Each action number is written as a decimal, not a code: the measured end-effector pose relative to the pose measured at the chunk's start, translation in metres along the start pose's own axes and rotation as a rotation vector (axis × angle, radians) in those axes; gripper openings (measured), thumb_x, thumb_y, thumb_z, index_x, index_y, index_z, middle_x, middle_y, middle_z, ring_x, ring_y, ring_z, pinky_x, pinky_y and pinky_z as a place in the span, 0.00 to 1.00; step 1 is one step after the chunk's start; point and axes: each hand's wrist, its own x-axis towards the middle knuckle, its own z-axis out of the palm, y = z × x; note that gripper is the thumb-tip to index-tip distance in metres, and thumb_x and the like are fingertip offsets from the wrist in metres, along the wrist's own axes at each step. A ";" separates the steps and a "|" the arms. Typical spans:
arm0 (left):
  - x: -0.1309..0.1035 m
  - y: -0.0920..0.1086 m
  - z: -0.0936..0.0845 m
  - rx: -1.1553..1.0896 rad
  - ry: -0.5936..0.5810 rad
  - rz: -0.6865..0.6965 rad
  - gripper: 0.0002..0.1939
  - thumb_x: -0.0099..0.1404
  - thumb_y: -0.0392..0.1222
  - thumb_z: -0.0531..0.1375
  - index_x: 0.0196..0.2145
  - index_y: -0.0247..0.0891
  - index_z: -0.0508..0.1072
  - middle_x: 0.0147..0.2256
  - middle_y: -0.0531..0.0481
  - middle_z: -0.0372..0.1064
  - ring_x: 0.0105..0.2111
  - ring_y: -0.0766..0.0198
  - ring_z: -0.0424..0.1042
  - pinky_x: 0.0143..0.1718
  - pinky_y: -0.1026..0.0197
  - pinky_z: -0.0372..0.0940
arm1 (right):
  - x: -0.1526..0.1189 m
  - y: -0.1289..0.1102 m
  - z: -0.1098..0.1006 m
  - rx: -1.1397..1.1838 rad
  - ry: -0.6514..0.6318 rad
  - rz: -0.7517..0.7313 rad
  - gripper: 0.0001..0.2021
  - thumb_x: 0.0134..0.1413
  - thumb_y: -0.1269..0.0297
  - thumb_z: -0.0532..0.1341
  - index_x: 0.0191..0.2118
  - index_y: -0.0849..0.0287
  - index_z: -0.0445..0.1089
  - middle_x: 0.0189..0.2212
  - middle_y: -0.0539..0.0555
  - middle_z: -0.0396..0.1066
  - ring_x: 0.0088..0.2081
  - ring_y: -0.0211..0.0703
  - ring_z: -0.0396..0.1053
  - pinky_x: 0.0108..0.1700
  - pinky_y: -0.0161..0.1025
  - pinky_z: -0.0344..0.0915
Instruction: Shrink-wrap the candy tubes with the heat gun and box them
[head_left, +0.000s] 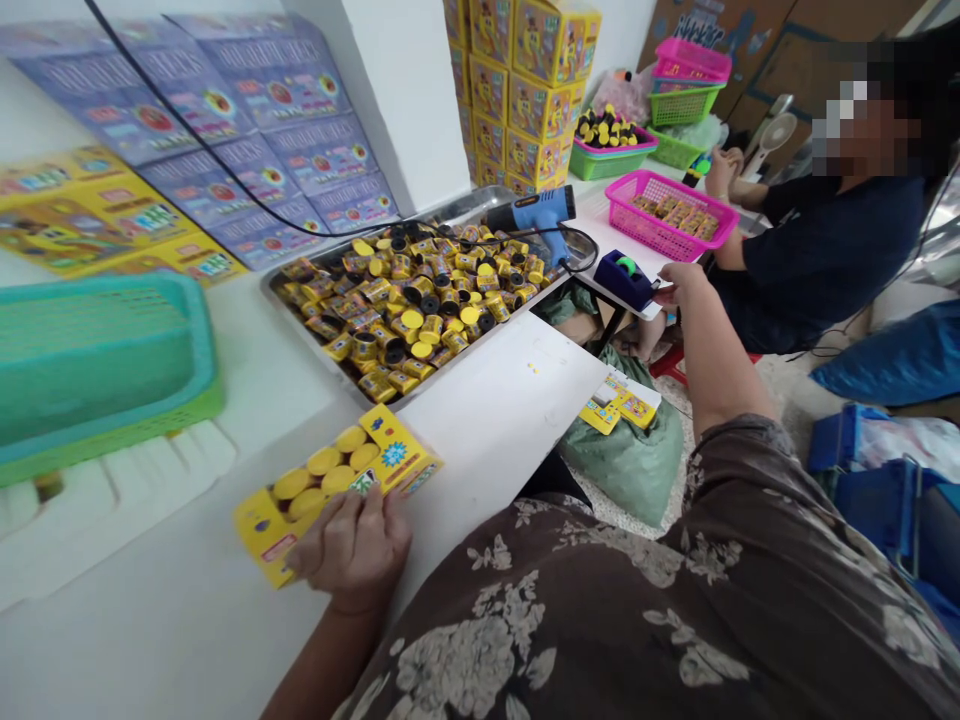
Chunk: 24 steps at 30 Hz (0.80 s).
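Note:
A yellow cardboard box (409,455) with an open window lies on the white table, and several round yellow-lidded tubs (324,461) show inside it. My left hand (356,550) grips the box's near side, fingers curled against its edge. Out to the right, my right hand (686,288) pinches at the cutter end of a dark blue tape dispenser (624,279) holding a green-cored roll. The strip of tape at those fingertips is too small to make out clearly.
A metal tray (352,390) heaped with small tubs carries a blue heat gun (536,212). Green baskets (105,370) stand left; stacked yellow boxes (551,110) rise behind. A pink basket (675,215) sits near a co-worker (832,230). Flattened yellow cartons (619,402) lie on a green sack (634,470).

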 end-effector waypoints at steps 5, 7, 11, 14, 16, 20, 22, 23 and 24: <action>0.005 0.001 0.000 0.046 0.044 0.113 0.11 0.63 0.41 0.74 0.43 0.39 0.82 0.37 0.40 0.79 0.41 0.49 0.78 0.48 0.48 0.62 | -0.013 0.010 -0.006 0.252 -0.169 0.276 0.05 0.60 0.68 0.62 0.32 0.57 0.70 0.28 0.61 0.74 0.38 0.57 0.78 0.40 0.53 0.76; 0.004 0.001 0.000 0.058 0.043 0.127 0.11 0.64 0.41 0.73 0.44 0.39 0.82 0.37 0.41 0.79 0.40 0.49 0.78 0.48 0.49 0.62 | -0.020 0.016 -0.006 0.349 -0.188 0.302 0.04 0.59 0.69 0.61 0.32 0.57 0.69 0.29 0.59 0.73 0.37 0.54 0.78 0.41 0.50 0.76; 0.000 -0.002 0.000 0.064 0.017 0.071 0.10 0.65 0.42 0.72 0.43 0.40 0.82 0.36 0.40 0.80 0.38 0.48 0.80 0.47 0.48 0.64 | -0.033 0.025 -0.005 0.488 -0.190 0.323 0.04 0.55 0.71 0.63 0.32 0.57 0.67 0.29 0.57 0.73 0.34 0.48 0.76 0.40 0.44 0.75; 0.002 -0.003 -0.003 0.089 -0.021 0.094 0.11 0.65 0.40 0.71 0.46 0.40 0.81 0.38 0.39 0.81 0.38 0.47 0.82 0.46 0.48 0.66 | -0.041 0.024 -0.002 0.604 -0.122 0.360 0.04 0.53 0.74 0.62 0.31 0.59 0.69 0.23 0.54 0.71 0.28 0.44 0.72 0.33 0.39 0.72; 0.008 -0.002 -0.008 0.109 -0.044 0.134 0.13 0.66 0.39 0.69 0.48 0.41 0.81 0.39 0.39 0.82 0.38 0.47 0.82 0.45 0.48 0.67 | -0.044 0.022 -0.001 0.645 -0.074 0.369 0.05 0.51 0.76 0.63 0.30 0.59 0.70 0.20 0.52 0.69 0.24 0.40 0.68 0.30 0.37 0.69; 0.031 0.002 -0.023 0.068 -0.089 0.243 0.17 0.66 0.33 0.67 0.52 0.40 0.80 0.40 0.40 0.82 0.39 0.48 0.82 0.42 0.50 0.68 | -0.049 0.022 0.003 0.648 -0.012 0.337 0.09 0.49 0.78 0.66 0.26 0.59 0.68 0.17 0.48 0.66 0.20 0.36 0.63 0.25 0.34 0.61; 0.043 0.003 -0.030 0.033 -0.124 0.287 0.18 0.66 0.32 0.66 0.53 0.39 0.79 0.40 0.40 0.82 0.38 0.50 0.81 0.42 0.51 0.69 | -0.051 0.024 0.006 0.653 0.025 0.308 0.11 0.50 0.80 0.66 0.25 0.59 0.67 0.16 0.47 0.65 0.18 0.34 0.61 0.24 0.33 0.58; 0.049 0.003 -0.032 0.019 -0.142 0.304 0.18 0.66 0.31 0.66 0.53 0.39 0.79 0.39 0.41 0.82 0.37 0.51 0.81 0.41 0.51 0.69 | -0.052 0.025 0.008 0.657 0.045 0.289 0.12 0.50 0.80 0.66 0.24 0.58 0.66 0.16 0.47 0.65 0.17 0.34 0.61 0.24 0.33 0.57; 0.054 0.002 -0.035 0.006 -0.164 0.316 0.17 0.67 0.31 0.66 0.53 0.39 0.79 0.39 0.41 0.81 0.36 0.52 0.80 0.40 0.51 0.69 | -0.053 0.026 0.010 0.666 0.063 0.261 0.14 0.50 0.81 0.67 0.24 0.58 0.66 0.15 0.46 0.64 0.17 0.33 0.60 0.23 0.33 0.56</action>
